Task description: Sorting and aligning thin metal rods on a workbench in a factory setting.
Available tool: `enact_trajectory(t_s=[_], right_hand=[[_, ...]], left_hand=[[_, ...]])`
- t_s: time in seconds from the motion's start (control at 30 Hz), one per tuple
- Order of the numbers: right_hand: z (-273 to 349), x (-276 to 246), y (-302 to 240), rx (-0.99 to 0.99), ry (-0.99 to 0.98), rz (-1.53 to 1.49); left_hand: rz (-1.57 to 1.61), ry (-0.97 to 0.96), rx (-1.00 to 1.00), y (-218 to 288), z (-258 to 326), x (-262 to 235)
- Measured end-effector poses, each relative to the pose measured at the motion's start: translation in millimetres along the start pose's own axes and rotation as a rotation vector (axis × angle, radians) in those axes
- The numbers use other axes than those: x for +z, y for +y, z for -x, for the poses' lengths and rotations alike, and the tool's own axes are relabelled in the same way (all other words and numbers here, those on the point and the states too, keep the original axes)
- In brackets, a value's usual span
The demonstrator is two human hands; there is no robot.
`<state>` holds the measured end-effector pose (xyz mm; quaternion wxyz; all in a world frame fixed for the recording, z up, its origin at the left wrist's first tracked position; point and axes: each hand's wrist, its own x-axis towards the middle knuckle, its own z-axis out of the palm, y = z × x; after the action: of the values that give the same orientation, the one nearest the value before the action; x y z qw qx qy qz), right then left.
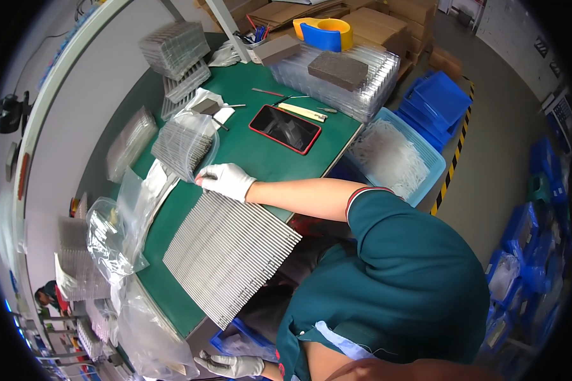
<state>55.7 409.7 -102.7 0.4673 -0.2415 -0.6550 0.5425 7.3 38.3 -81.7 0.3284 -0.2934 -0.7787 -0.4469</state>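
Gloved right hand (227, 180) pressed flat, fingers extended, gripping nothing, on ribbed sheet (230, 254); bagged stack (185, 145) just beyond, unopened; left hand (232, 364) grip indeterminate.

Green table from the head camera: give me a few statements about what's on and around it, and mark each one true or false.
1. A phone in a red case lies face up on the green table. True.
2. The right hand is bare. False: it wears a white glove.
3. The right hand rests at the far edge of a ribbed grey sheet. True.
4. The light blue crate beside the table is empty. False: it holds a heap of whitish strips.
5. The left hand lies on the phone. False: it is low at the picture's bottom edge, far from the phone.
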Motion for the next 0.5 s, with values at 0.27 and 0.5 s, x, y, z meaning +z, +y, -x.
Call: enact_trajectory(t_s=[0.27, 0.5], right_hand=[[0, -1, -3, 0.011, -0.017, 0.015], [1, 1, -4, 0.053, -0.018, -0.064]], left_hand=[[0.077, 0.000, -0.053, -14, 0, -1], [-0.743, -0.421, 0.152, -58, 14, -32]])
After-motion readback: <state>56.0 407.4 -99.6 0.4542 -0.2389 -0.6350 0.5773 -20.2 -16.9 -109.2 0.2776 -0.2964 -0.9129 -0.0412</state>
